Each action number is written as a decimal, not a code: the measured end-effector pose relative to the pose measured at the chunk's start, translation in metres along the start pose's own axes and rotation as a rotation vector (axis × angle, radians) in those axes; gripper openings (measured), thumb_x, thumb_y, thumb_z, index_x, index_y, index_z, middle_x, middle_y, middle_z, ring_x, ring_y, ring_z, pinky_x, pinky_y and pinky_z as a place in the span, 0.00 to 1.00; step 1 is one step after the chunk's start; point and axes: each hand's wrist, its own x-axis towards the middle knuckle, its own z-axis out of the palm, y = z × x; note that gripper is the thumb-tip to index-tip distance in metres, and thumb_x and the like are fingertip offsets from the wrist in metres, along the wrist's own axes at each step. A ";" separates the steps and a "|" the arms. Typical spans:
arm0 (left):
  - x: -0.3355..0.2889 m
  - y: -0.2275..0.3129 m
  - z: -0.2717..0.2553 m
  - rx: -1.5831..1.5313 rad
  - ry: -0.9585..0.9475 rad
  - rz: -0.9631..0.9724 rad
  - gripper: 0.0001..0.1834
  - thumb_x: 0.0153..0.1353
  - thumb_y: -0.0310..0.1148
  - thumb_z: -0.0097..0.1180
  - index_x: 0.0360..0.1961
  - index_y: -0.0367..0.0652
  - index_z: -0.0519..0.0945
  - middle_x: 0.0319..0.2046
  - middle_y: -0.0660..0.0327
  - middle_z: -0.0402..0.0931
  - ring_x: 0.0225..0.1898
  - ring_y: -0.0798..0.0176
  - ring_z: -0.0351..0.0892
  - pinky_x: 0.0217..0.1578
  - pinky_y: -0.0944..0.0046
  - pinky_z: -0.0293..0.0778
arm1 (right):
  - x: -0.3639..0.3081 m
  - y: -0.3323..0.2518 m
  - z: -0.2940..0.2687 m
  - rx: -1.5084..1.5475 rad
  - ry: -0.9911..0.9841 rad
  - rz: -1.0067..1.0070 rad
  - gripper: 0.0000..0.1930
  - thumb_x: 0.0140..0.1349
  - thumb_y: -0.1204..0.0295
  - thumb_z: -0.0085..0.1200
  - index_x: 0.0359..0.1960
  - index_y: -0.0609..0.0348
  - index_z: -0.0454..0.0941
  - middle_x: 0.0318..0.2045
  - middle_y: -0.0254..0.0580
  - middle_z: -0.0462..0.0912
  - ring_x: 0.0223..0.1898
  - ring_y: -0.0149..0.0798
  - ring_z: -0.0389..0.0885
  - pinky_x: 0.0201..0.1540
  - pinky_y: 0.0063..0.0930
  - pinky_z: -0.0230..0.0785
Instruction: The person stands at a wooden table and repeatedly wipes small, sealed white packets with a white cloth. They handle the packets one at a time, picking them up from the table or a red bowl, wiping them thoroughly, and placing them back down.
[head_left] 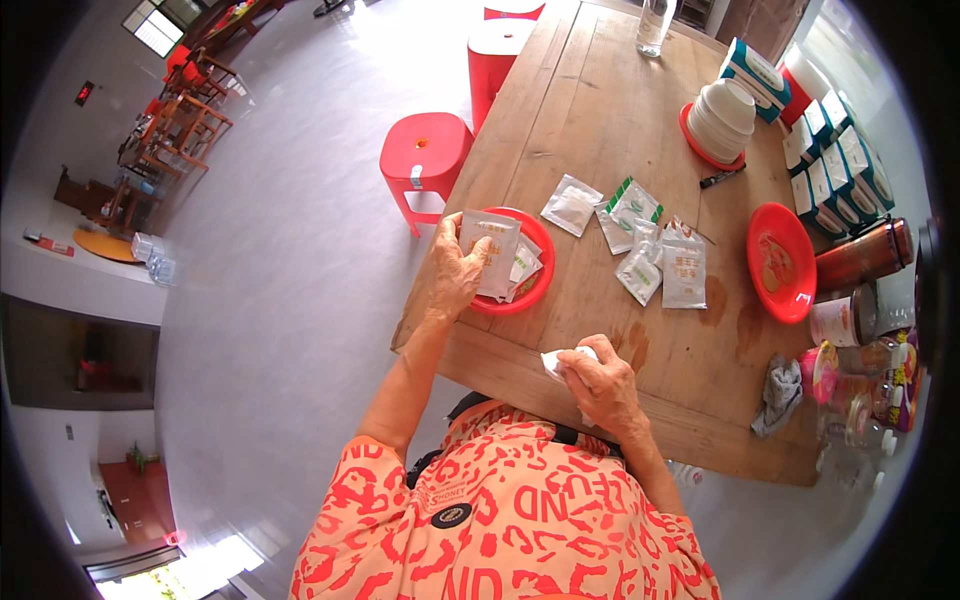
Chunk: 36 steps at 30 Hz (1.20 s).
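Observation:
My left hand [458, 268] grips a flat silvery sachet [490, 252] by its edge, over a red plastic bowl [541, 276] near the table's left edge. More small sachets [523, 265] lie inside that bowl. A crumpled white tissue or cloth [553, 364] is bunched in my right hand [603, 388], whose fingers are closed just above the near part of the table. Beyond it several sachets lie in a loose group: a silvery one [685, 275], a smaller one [639, 274], a green-edged one [634, 205] and a white one [571, 205].
The wooden table [560, 130] holds a red oval dish [781, 263], stacked white bowls [722, 120], a black marker [722, 177], tissue packs [840, 165], a grey rag [778, 397] and a glass bottle [654, 28]. Jars and a copper-coloured flask [866, 258] line the right edge. Red stools [426, 150] stand left.

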 end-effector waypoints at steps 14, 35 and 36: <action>-0.004 0.005 0.023 0.713 0.207 0.303 0.31 0.47 0.32 0.70 0.56 0.47 0.78 0.51 0.57 0.68 0.55 0.49 0.64 0.55 0.46 0.62 | -0.016 0.028 -0.019 -0.202 0.287 0.201 0.10 0.55 0.75 0.63 0.39 0.53 0.82 0.38 0.44 0.77 0.33 0.48 0.82 0.33 0.38 0.76; -0.046 0.015 0.136 -0.197 -0.396 -0.085 0.10 0.61 0.31 0.65 0.34 0.40 0.75 0.26 0.66 0.78 0.25 0.71 0.79 0.21 0.69 0.75 | -0.033 0.057 -0.028 -0.283 0.571 0.208 0.12 0.52 0.76 0.65 0.38 0.51 0.82 0.37 0.42 0.76 0.33 0.47 0.81 0.32 0.38 0.75; -0.054 0.027 0.124 -0.322 -0.429 -0.196 0.10 0.61 0.31 0.64 0.34 0.39 0.74 0.26 0.65 0.78 0.25 0.70 0.79 0.22 0.69 0.77 | -0.034 0.058 -0.027 -0.270 0.576 0.215 0.12 0.52 0.76 0.65 0.38 0.51 0.82 0.37 0.42 0.77 0.33 0.47 0.81 0.32 0.38 0.75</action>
